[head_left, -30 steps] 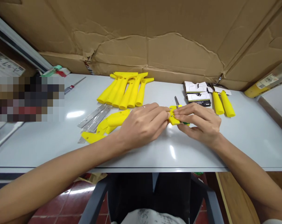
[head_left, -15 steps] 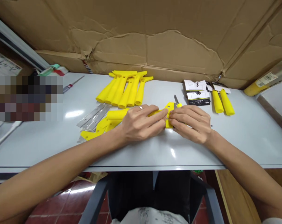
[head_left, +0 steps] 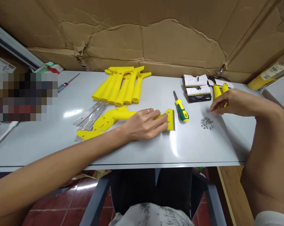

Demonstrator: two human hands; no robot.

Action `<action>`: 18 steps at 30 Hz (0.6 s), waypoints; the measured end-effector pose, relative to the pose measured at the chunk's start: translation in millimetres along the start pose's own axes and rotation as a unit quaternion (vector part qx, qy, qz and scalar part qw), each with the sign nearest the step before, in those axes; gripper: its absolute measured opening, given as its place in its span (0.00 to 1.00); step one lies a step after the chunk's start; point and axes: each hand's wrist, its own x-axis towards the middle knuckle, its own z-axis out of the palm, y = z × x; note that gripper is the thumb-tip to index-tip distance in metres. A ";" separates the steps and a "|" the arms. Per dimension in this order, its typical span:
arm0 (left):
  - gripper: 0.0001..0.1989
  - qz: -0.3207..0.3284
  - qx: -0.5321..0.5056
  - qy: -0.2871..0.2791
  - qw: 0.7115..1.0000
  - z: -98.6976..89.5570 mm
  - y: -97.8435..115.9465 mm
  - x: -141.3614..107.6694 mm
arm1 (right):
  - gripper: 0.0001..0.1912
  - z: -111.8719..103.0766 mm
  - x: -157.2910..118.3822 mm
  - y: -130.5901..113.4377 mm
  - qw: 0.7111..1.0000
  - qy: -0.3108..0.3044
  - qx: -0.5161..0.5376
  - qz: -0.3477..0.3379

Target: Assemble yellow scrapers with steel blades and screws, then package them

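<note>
My left hand (head_left: 145, 124) is closed around the handle of a yellow scraper, whose wide head (head_left: 170, 119) carries a metal blade along its right edge. Most of that handle is hidden under my fingers. Over to the right, my right hand (head_left: 228, 102) hovers with loosely bent fingers, thumb a little apart, and nothing visible in them. Just in front and left of its fingertips lies a small pile of screws (head_left: 206, 122). A green-and-yellow screwdriver (head_left: 181, 108) rests on the table between the scraper head and the screws.
Several yellow scraper handles (head_left: 119, 88) lie at the back. Metal blades (head_left: 91, 114) and flat yellow plates (head_left: 104, 121) are left of my left hand. Packaged cards (head_left: 198, 91) and yellow-handled tools (head_left: 217, 91) sit back right. Another screwdriver (head_left: 66, 84) lies far left. Cardboard (head_left: 156, 40) walls the rear.
My right hand has left the scraper head and moved right, uncovering the screwdriver and the screws. My left hand still holds the scraper, with the blade now showing.
</note>
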 end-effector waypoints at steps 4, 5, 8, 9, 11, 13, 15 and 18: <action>0.11 0.013 0.000 0.002 1.000 -0.5 -1.1 0.8 | 0.06 14.3 10.4 7.8 0.999 -0.029 0.023 -0.039; 0.11 0.011 0.000 0.002 1.000 -0.1 -0.6 0.7 | 0.05 16.5 12.6 9.3 0.998 -0.031 0.024 -0.046; 0.12 -0.001 0.002 0.003 1.000 2.6 1.2 -0.4 | 0.04 19.2 17.9 10.4 0.997 -0.056 0.029 -0.043; 0.13 -0.006 0.005 0.002 1.000 3.8 1.7 -1.1 | 0.05 19.0 19.1 9.3 0.996 -0.073 0.028 -0.032; 0.14 -0.013 0.014 0.002 1.000 6.0 2.2 -2.3 | 0.07 18.0 20.3 5.7 0.995 -0.101 0.020 -0.011; 0.14 -0.015 0.019 0.006 1.000 7.7 2.4 -3.0 | 0.09 16.8 20.3 1.9 0.994 -0.109 0.008 -0.005; 0.15 -0.017 0.017 0.016 1.000 8.9 2.3 -3.1 | 0.11 16.3 19.7 -0.2 0.994 -0.111 -0.002 -0.008; 0.15 -0.026 0.009 0.022 0.999 10.1 2.1 -3.0 | 0.10 17.5 19.0 1.7 0.996 -0.088 0.000 -0.009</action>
